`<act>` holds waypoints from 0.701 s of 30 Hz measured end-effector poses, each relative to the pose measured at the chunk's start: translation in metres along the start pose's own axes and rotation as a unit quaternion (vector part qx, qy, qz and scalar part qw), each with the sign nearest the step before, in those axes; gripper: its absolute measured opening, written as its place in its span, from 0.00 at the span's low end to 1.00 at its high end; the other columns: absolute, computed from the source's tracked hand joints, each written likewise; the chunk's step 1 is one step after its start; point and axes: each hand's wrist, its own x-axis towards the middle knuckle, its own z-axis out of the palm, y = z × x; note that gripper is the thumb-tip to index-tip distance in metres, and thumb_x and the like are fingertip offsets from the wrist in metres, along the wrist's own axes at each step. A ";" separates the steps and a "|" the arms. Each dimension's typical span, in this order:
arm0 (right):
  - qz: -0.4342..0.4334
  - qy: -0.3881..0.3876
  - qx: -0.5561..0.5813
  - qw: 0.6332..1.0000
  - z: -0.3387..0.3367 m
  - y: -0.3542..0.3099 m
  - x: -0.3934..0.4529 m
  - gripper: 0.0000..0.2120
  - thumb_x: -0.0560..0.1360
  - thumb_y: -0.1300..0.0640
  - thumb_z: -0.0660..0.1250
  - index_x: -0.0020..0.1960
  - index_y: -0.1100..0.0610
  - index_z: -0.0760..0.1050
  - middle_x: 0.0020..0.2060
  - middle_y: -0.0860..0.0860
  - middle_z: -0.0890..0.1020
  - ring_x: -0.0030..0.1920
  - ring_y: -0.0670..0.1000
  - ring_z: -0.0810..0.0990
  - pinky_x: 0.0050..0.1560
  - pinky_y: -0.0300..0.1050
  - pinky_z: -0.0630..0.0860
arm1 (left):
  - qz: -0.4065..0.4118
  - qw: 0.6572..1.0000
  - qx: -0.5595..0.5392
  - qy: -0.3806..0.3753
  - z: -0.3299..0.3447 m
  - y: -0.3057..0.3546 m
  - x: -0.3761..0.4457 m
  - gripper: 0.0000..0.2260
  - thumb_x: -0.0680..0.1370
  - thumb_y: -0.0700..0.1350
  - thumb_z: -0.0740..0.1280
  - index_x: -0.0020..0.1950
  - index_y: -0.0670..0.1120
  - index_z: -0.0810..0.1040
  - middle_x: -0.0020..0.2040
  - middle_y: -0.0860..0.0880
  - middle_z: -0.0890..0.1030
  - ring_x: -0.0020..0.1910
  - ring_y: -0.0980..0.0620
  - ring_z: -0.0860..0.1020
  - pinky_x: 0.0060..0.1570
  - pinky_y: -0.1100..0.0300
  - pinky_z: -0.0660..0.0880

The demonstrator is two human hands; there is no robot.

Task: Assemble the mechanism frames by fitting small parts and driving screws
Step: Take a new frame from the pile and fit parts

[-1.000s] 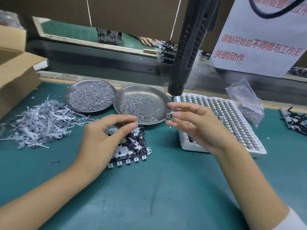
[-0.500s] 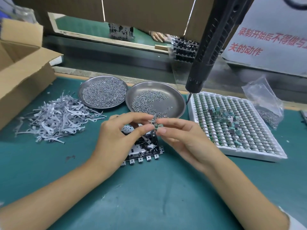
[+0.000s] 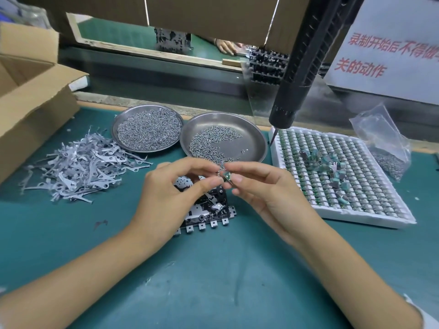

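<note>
A worker's right hand pinches a small green-and-metal component above the black-and-silver metal mechanism frame on the teal bench mat; the left hand closes fingertips beside it, contents too small to tell. Seating it cleanly likely means aligning pins squarely before pressing
</note>
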 end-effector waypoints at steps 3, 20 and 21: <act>0.006 -0.001 -0.019 1.000 -0.001 0.000 0.000 0.10 0.68 0.66 0.68 0.49 0.63 0.81 0.44 0.57 0.85 0.44 0.50 0.83 0.48 0.36 0.78 | -0.011 1.000 0.002 -0.006 -0.001 0.000 0.000 0.05 0.67 0.53 0.71 0.43 0.58 0.82 0.39 0.60 0.84 0.43 0.55 0.81 0.52 0.42 0.75; -0.034 0.017 -0.043 0.998 0.000 0.006 0.001 0.14 0.63 0.57 0.74 0.49 0.59 0.83 0.45 0.56 0.86 0.48 0.50 0.84 0.48 0.36 0.77 | -0.009 1.000 0.004 -0.026 -0.001 0.000 0.001 0.06 0.67 0.53 0.71 0.42 0.57 0.82 0.41 0.60 0.84 0.45 0.53 0.80 0.54 0.43 0.73; -0.038 0.020 -0.049 0.998 0.000 0.007 0.001 0.14 0.64 0.57 0.74 0.48 0.59 0.83 0.44 0.56 0.86 0.47 0.50 0.84 0.48 0.36 0.77 | -0.008 1.000 0.003 -0.028 -0.001 -0.001 0.002 0.06 0.67 0.53 0.71 0.43 0.57 0.82 0.41 0.59 0.84 0.45 0.53 0.80 0.54 0.43 0.73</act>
